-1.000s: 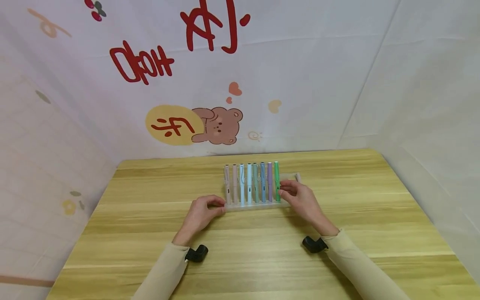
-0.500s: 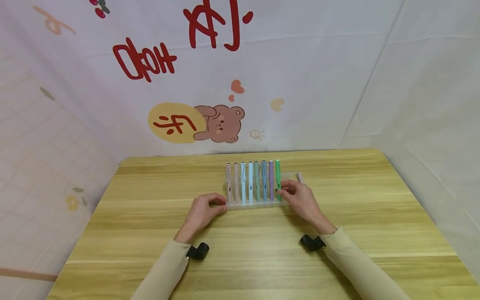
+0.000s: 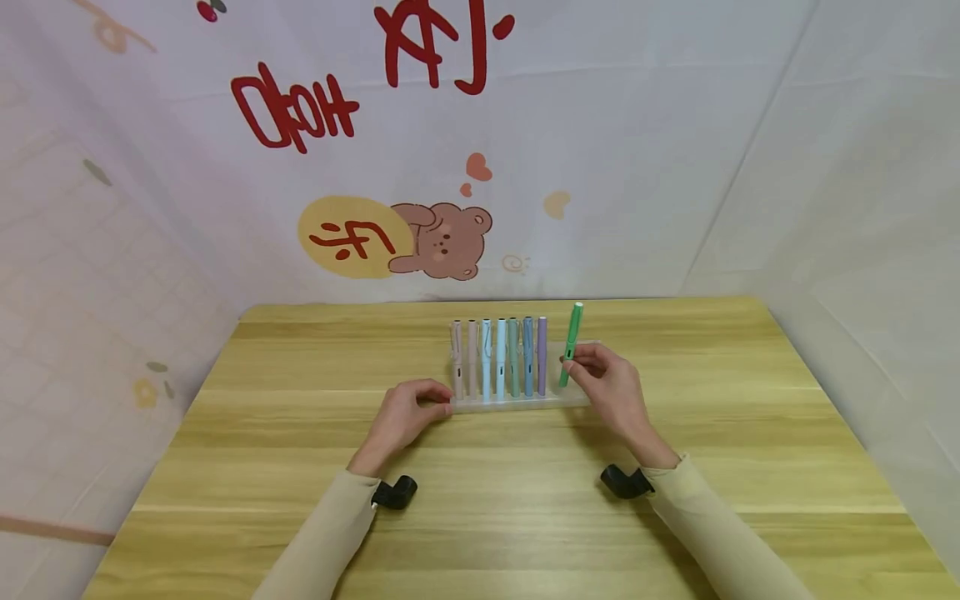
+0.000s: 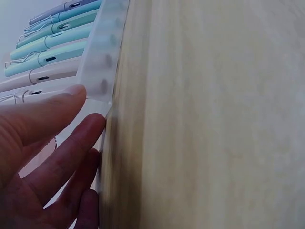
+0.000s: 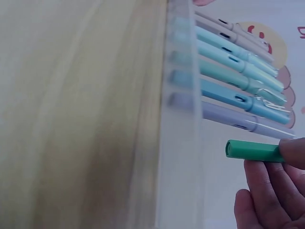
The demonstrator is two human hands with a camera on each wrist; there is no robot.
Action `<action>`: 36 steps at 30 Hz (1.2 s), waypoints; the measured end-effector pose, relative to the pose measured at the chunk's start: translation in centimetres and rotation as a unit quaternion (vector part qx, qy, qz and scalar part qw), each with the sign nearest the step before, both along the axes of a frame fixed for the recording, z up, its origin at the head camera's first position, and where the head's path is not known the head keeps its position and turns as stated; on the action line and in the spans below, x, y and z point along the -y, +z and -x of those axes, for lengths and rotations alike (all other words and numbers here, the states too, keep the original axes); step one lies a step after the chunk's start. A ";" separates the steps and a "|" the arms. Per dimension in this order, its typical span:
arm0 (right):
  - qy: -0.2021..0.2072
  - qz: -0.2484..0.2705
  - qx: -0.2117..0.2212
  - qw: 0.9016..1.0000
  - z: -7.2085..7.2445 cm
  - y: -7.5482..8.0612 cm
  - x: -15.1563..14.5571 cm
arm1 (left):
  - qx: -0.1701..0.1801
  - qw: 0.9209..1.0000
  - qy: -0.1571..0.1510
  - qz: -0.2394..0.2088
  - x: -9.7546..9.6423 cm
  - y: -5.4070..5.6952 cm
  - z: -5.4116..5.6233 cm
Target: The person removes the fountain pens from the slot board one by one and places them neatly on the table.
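In the head view, my right hand (image 3: 617,392) pinches a green pen (image 3: 573,331) between thumb and fingers. The pen tilts slightly right, its lower end free of the clear pen stand (image 3: 517,403); that end shows clearly in the right wrist view (image 5: 255,150). Several capped pens remain upright in the stand, from a purple pen (image 3: 542,357) through a blue pen (image 3: 528,357) to a pinkish-beige pen (image 3: 457,360) at the left end. My left hand (image 3: 402,421) rests at the stand's left end, with thumb and fingers parted around its corner in the left wrist view.
The stand is on a wooden table (image 3: 495,500) near its back edge. Behind it hangs a white cloth backdrop (image 3: 615,167) with red writing and a printed bear (image 3: 448,242). Black wrist devices (image 3: 396,492) sit below both hands.
My right hand has raised the green pen out of its slot and moved it a little right, tilting it. My left hand stays at the stand's left end.
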State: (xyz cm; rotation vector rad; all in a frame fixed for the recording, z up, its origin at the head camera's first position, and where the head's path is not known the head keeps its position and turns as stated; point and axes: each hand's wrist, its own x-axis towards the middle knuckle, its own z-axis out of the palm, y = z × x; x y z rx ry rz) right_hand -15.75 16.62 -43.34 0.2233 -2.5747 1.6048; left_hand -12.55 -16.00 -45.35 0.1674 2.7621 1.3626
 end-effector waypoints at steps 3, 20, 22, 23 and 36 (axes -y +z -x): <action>-0.007 0.003 -0.015 1.000 -0.4 0.4 -0.3 | 0.003 1.000 0.001 0.001 0.0 0.0 0.0; -0.020 0.053 -0.010 0.998 -1.9 1.8 -2.5 | 0.019 1.000 -0.010 0.001 0.2 0.0 0.4; -0.020 0.054 -0.015 0.998 -1.9 1.8 -2.7 | 0.015 1.000 -0.010 0.001 0.2 0.0 0.3; -0.021 0.055 -0.016 0.998 -1.9 1.7 -2.8 | 0.015 1.000 -0.010 0.001 0.3 0.0 0.3; -0.034 0.022 -0.019 0.999 -2.3 1.3 -5.0 | 0.015 1.000 -0.010 0.001 0.4 0.1 0.3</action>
